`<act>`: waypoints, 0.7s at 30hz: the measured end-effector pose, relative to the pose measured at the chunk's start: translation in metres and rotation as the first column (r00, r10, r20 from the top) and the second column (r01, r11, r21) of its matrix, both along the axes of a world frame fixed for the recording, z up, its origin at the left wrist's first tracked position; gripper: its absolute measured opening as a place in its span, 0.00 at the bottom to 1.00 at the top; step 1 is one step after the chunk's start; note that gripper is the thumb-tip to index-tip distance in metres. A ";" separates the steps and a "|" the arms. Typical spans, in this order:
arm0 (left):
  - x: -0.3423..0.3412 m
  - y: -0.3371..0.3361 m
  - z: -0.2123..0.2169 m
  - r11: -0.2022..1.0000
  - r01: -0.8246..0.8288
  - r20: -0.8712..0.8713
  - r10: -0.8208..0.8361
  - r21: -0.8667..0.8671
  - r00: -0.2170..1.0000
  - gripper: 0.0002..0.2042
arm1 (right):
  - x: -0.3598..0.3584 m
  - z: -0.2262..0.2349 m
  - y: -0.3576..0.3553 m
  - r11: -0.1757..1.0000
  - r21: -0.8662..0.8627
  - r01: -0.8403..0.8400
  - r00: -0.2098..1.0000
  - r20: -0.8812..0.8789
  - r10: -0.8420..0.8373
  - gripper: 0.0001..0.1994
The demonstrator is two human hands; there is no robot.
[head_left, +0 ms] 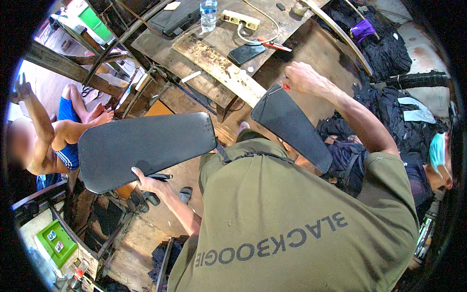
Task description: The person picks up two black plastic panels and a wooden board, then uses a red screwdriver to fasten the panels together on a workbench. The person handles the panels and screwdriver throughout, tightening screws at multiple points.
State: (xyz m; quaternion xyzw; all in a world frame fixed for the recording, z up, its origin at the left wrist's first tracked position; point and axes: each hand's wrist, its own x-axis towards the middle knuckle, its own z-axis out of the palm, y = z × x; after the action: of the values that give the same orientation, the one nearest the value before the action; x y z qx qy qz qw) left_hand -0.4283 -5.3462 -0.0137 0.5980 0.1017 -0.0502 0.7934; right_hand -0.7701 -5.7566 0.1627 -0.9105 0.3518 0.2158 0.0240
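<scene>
To my left is a large flat black panel [146, 146] with rounded corners. My left hand [150, 183] grips its near edge, thumb on top, and a slim black object [161, 176] shows beside the fingers. A second, narrower black panel [291, 127] slants in front of my torso, to the right. Just above this panel's upper corner, my right hand [305, 79] is closed in a fist. A small red bit [286, 87] shows at its fingers; the rest of what it holds is hidden.
A wooden bench [204, 82] ahead holds a phone [247, 52], a red cutter [276, 45], a power strip [240, 20] and a water bottle [208, 17]. Someone in blue shorts [68, 153] sits at left. Black material [389, 117] is heaped at right, by a masked person [438, 151].
</scene>
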 end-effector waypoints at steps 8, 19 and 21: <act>-0.008 -0.005 0.011 1.000 -0.013 -0.025 0.013 -0.010 1.000 0.25 | -0.005 0.002 0.006 0.995 0.011 -0.095 0.995 0.035 0.095 0.16; -0.010 0.003 0.001 0.999 -0.008 0.010 0.007 0.035 1.000 0.27 | -0.064 -0.041 0.014 0.979 -0.171 -0.113 0.992 0.041 0.122 0.16; -0.010 0.003 0.001 0.999 -0.028 0.011 0.028 0.033 1.000 0.26 | -0.081 -0.052 0.019 0.984 -0.175 0.024 0.996 0.085 -0.010 0.18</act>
State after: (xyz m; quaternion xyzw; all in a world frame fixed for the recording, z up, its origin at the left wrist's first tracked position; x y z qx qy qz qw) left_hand -0.4385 -5.3429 -0.0124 0.6097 0.1067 -0.0341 0.7847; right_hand -0.8508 -5.7381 0.1102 -0.9143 0.3759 0.1454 -0.0397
